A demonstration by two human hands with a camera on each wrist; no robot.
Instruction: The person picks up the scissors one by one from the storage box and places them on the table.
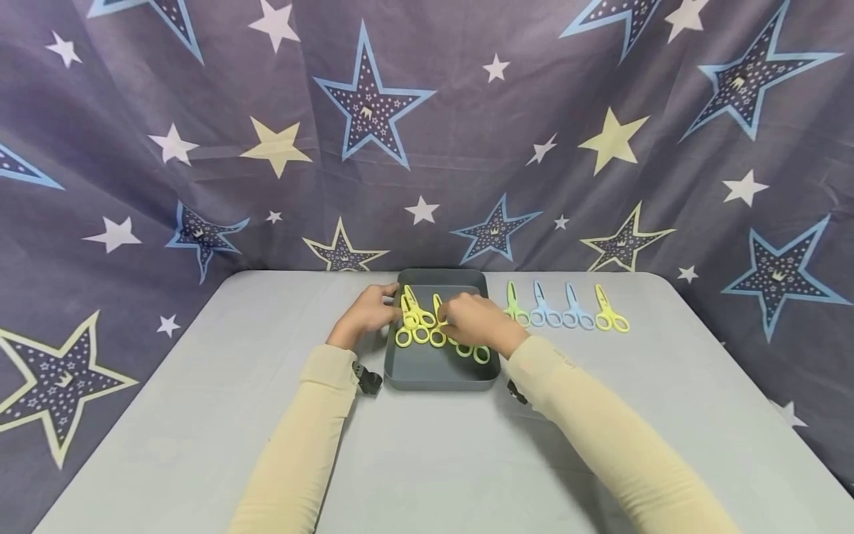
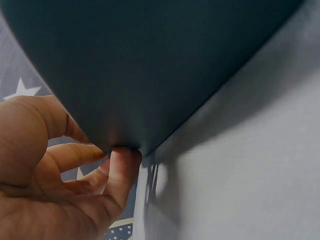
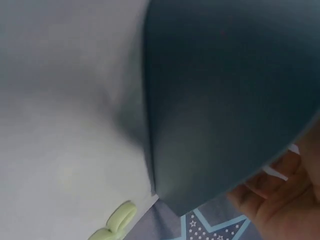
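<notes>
A dark grey tray stands on the table with several yellow scissors lying in it, mostly blades away from me. My left hand is at its left side. In the left wrist view the left hand's fingers curl against the tray wall near a far corner. Over the tray's right half, my right hand pinches one pair of yellow scissors near the pivot, fingertips mostly hidden. Under that hand, handles of more scissors show. The right wrist view has the right hand beyond the tray wall.
Right of the tray, a row of scissors lies on the table: green scissors, two blue ones, and yellow scissors at the end. A star-patterned cloth hangs behind the table's back edge.
</notes>
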